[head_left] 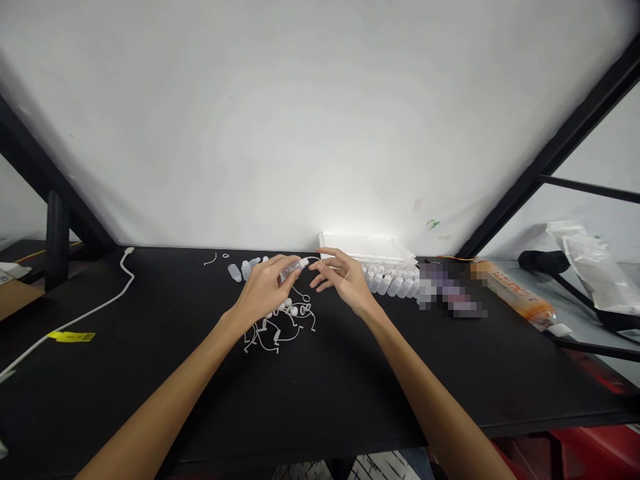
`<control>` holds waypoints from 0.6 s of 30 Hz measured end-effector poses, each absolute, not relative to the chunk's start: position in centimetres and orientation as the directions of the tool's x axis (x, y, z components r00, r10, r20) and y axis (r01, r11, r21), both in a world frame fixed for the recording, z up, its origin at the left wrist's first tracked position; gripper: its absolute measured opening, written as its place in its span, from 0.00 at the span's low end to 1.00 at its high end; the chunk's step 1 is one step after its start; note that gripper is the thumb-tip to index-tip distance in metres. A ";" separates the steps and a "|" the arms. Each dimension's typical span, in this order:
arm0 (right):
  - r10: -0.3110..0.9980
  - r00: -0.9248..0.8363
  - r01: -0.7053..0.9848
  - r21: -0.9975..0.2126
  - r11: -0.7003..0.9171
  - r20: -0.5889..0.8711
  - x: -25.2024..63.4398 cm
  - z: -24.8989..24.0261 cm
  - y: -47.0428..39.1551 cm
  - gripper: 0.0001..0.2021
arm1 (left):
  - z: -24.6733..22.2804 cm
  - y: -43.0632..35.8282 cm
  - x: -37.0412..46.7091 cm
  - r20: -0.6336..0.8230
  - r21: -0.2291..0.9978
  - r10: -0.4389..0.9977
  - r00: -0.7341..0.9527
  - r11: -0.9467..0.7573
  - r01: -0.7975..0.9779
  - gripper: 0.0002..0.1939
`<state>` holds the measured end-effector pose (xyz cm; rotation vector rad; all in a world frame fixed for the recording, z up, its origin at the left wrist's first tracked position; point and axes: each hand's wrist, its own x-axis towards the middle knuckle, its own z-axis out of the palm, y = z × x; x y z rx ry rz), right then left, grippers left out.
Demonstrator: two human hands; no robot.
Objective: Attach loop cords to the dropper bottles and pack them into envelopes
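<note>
In my left hand (267, 283) is a small translucent plastic bottle (293, 269), pinched between thumb and fingers and tilted with its capped end to the right. A thin white strap (313, 258) arches from that end toward my right hand (343, 275). The right hand's fingers are loosely bent and apart beside the cap; whether one touches the strap is hard to see. Below the left hand lies a tangle of white caps with thin straps (277, 330). Several similar small bottles (235, 272) lie just behind the left hand.
Right of my hands stand rows of small capped bottles (395, 287), with a white tray (367, 247) behind them. A pixelated patch and an orange package (523, 293) lie farther right. A white cable (95, 310) with a yellow tag crosses the black table (350, 393) at left.
</note>
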<state>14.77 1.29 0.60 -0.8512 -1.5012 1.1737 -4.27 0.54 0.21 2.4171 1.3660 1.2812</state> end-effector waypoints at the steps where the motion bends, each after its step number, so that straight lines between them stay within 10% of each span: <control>1: 0.935 -0.203 -0.031 -0.957 0.290 0.290 14.9 0.6 1.4 0.20 | 0.4 0.6 -4.3 0.628 0.472 0.754 0.193 -0.566 0.676 0.13; 9: 0.833 -0.390 0.540 -0.636 0.552 0.391 13.8 -0.5 0.5 0.04 | 1.7 0.0 -4.4 0.551 0.710 0.834 0.031 -0.488 0.507 0.21; 18: 0.793 -0.526 0.606 -0.519 0.603 0.307 12.7 -1.0 -0.3 0.07 | 1.4 0.2 -4.3 0.505 0.715 0.859 0.081 -0.469 0.519 0.21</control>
